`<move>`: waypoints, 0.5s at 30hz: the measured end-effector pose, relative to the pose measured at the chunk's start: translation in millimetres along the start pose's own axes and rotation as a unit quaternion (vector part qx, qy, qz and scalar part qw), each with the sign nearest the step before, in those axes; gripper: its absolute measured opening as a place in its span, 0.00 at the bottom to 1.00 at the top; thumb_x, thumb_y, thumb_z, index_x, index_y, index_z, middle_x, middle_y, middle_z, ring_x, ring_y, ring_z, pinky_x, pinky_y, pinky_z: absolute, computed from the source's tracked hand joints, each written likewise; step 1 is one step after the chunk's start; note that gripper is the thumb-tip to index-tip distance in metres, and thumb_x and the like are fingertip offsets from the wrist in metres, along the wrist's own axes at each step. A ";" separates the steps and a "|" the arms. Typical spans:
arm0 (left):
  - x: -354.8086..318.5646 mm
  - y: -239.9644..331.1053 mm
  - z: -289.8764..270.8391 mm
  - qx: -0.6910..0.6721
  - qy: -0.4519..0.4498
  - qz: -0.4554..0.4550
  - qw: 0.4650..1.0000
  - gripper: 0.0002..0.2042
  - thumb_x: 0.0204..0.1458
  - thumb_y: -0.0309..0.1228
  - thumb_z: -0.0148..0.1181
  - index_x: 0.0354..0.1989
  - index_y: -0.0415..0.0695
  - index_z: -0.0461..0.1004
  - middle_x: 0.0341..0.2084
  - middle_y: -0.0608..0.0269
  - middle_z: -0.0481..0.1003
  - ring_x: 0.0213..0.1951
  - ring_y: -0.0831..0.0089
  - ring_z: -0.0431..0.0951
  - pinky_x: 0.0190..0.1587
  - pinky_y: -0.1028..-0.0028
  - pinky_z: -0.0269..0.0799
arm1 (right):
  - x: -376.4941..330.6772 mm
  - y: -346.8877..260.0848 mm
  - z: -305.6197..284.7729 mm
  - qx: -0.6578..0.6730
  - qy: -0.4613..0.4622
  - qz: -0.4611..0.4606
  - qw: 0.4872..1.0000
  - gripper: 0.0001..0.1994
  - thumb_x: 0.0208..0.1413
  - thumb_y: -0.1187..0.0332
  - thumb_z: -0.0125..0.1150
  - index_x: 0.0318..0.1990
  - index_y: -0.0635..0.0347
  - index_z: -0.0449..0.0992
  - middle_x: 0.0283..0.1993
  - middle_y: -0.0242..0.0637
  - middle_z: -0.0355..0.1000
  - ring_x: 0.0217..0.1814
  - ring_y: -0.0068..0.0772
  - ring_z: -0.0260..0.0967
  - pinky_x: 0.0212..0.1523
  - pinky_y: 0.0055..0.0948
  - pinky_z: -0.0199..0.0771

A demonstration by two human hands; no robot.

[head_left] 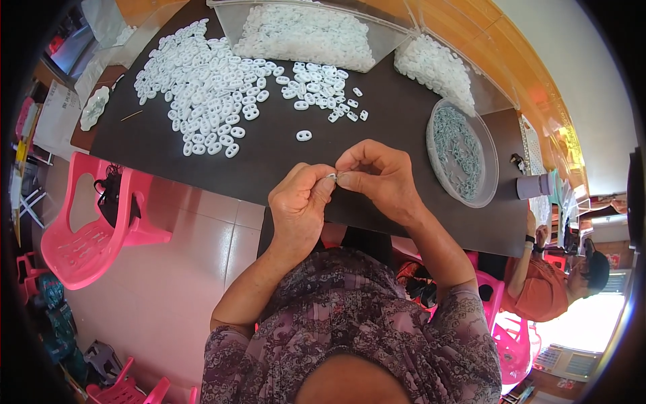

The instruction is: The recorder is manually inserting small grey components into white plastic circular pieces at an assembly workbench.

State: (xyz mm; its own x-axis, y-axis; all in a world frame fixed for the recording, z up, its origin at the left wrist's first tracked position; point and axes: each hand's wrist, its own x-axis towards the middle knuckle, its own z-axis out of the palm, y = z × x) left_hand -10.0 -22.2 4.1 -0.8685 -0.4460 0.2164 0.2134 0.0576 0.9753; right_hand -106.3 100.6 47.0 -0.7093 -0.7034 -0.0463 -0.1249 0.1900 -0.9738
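Above the near edge of a dark table (269,148), my two hands meet fingertip to fingertip. My left hand (296,202) is closed, pinching a small white piece (331,176) between thumb and forefinger. Against it, my right hand (383,176) also pinches; whatever sits in its fingertips is too small to make out. One white oval piece with two holes (304,136) lies alone just beyond my hands. Farther off are a large heap of similar white pieces (208,94) and a smaller group (317,84). To the right, a round clear tub (492,151) holds many thin grey-green pieces (457,151).
Clear containers full of whitish pieces (303,34) line the table's far side. A purple cylinder (533,187) is at the right end, near a seated co-worker in orange (538,289). A pink chair (87,236) stands left of the table on the tiled floor.
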 end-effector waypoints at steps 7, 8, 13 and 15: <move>-0.3 2.5 0.9 -0.079 0.017 -0.066 0.995 0.06 0.52 0.24 0.56 0.36 0.34 0.74 0.25 0.67 0.71 0.24 0.84 0.69 0.26 0.85 0.66 | -0.3 6.1 5.7 0.051 0.031 -0.021 0.998 0.07 0.46 0.81 0.60 0.35 0.66 0.73 0.31 0.31 0.72 0.34 0.18 0.69 0.37 0.18 0.69; -0.3 2.8 1.1 -0.079 0.017 -0.066 0.995 0.06 0.52 0.24 0.56 0.36 0.34 0.74 0.25 0.67 0.71 0.24 0.84 0.69 0.26 0.85 0.66 | -0.8 6.3 6.7 0.051 0.031 -0.021 0.998 0.07 0.46 0.81 0.60 0.35 0.66 0.73 0.31 0.31 0.72 0.34 0.18 0.69 0.37 0.18 0.69; -0.5 2.8 1.5 -0.094 0.027 -0.070 0.993 0.06 0.52 0.23 0.56 0.36 0.34 0.74 0.26 0.66 0.71 0.24 0.83 0.69 0.26 0.85 0.66 | -3.7 7.7 11.1 0.030 0.051 -0.040 0.997 0.08 0.48 0.80 0.59 0.37 0.65 0.73 0.34 0.30 0.71 0.37 0.17 0.68 0.40 0.18 0.68; -1.2 3.1 1.2 -0.094 0.026 -0.071 0.993 0.06 0.52 0.23 0.56 0.36 0.33 0.74 0.26 0.66 0.71 0.24 0.83 0.69 0.26 0.85 0.66 | -6.0 5.6 13.4 0.017 0.061 -0.034 0.997 0.07 0.48 0.80 0.59 0.37 0.65 0.73 0.34 0.30 0.71 0.37 0.17 0.67 0.40 0.18 0.68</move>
State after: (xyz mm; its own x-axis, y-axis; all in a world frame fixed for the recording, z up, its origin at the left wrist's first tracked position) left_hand -8.8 -20.4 6.9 -0.8723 -0.4839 0.0706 0.1751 -0.1743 0.9690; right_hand -93.4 96.8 38.9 -0.7797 -0.6244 0.0456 -0.1534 0.1198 -0.9809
